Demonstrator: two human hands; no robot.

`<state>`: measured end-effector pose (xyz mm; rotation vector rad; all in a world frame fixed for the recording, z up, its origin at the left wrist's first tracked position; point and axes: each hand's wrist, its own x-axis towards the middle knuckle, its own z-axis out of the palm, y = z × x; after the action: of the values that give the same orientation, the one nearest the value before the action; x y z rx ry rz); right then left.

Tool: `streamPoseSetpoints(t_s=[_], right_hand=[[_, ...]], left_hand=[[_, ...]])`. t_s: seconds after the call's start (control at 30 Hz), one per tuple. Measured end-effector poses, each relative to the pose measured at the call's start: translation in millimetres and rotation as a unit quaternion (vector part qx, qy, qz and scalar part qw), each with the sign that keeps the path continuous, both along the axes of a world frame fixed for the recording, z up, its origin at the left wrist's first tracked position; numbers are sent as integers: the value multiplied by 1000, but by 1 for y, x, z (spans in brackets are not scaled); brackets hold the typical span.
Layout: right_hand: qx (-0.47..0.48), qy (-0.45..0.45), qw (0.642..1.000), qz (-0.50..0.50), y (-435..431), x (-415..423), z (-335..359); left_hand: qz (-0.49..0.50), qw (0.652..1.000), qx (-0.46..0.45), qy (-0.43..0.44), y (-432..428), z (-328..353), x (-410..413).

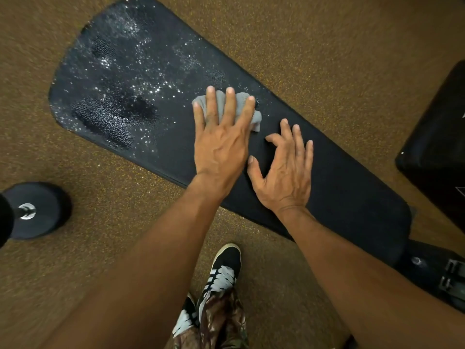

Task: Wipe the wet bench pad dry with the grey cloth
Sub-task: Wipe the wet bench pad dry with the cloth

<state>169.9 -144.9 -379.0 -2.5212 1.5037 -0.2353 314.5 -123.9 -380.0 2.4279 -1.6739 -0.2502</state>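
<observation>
Pressing the grey cloth (255,118) flat under straight fingers (229,107), the left hand (221,142) sat mid-pad; the right hand (284,177) lay open and empty just beside. The bench pad (352,197) ran far-left to near-right, its wet patch (113,96) lying far-left, nearer the left hand.

Grey knit cloth (242,104); pebbled, matt black bench pad (176,137), droplet-beaded.

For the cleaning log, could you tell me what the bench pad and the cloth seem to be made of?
Bench pad: probably black vinyl or leatherette, with a pebbled grain and droplets beading on it. Grey cloth: likely microfibre or knit, matte and softly crumpled.
</observation>
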Motion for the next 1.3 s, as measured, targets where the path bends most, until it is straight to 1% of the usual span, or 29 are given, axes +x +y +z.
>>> streamPoseSetpoints(t_s=[0.03, 0.13, 0.2, 0.27, 0.33, 0.37, 0.4, 0.5, 0.57, 0.63, 0.7, 0.8, 0.83, 0.93, 1.0, 1.07, 1.1, 1.17, 1.23, 1.3], right_hand=[[-1, 0, 1000, 0, 0, 0, 0], [-4, -4, 1000, 3, 0, 0, -1], [-8, -6, 1000, 1, 0, 0, -1], [-7, -5, 1000, -2, -1, 1, 0], [-7, -5, 1000, 0, -2, 1, -1], [-8, -5, 1000, 0, -1, 0, -1], [-10, -5, 1000, 0, -2, -1, -1], [-3, -7, 1000, 4, -2, -1, -3], [-2, -5, 1000, 1, -2, -1, -2], [0, -7, 1000, 1, -2, -1, -1], [3, -12, 1000, -2, -2, 0, -1], [3, -16, 1000, -5, -2, 0, -1], [1, -19, 1000, -4, -2, 0, -1], [1, -24, 1000, -4, -2, 0, -1], [1, -24, 1000, -4, -2, 0, -1], [4, -23, 1000, -6, -3, 0, 0], [8, -22, 1000, -8, -3, -1, 0], [14, -15, 1000, -12, -4, 0, -1], [11, -5, 1000, -15, -3, 0, -1], [6, -4, 1000, -16, -3, 0, -1]], left_hand=[[-16, 1000, 4, -5, 3, 0, -3], [-109, 993, -1, -35, 31, 0, 11], [-135, 990, -2, -50, 44, 0, 31], [-105, 993, 1, -49, 32, 1, 42], [-39, 999, -2, -26, 1, 3, 36], [-20, 1000, -1, -10, -14, 5, 27], [-23, 1000, -9, 0, -25, 7, 17], [-106, 994, -10, -18, -20, 3, -5], [-149, 988, 1, -31, -3, 2, 4], [-179, 982, -24, -57, 9, 2, 27], [-169, 982, -38, -79, 6, 1, 45], [-93, 994, -17, -52, -23, 2, 39], [-83, 995, -10, -46, -30, 4, 29], [-126, 991, -10, -42, -26, 0, 14], [-178, 982, -33, -50, -9, -2, 28], [-200, 976, -45, -70, 1, 0, 47], [-192, 977, -40, -78, 0, 2, 53], [-139, 987, -19, -79, -10, 4, 54], [-96, 994, -12, -57, -25, 2, 38], [-109, 994, -21, -24, -35, 1, 25]])
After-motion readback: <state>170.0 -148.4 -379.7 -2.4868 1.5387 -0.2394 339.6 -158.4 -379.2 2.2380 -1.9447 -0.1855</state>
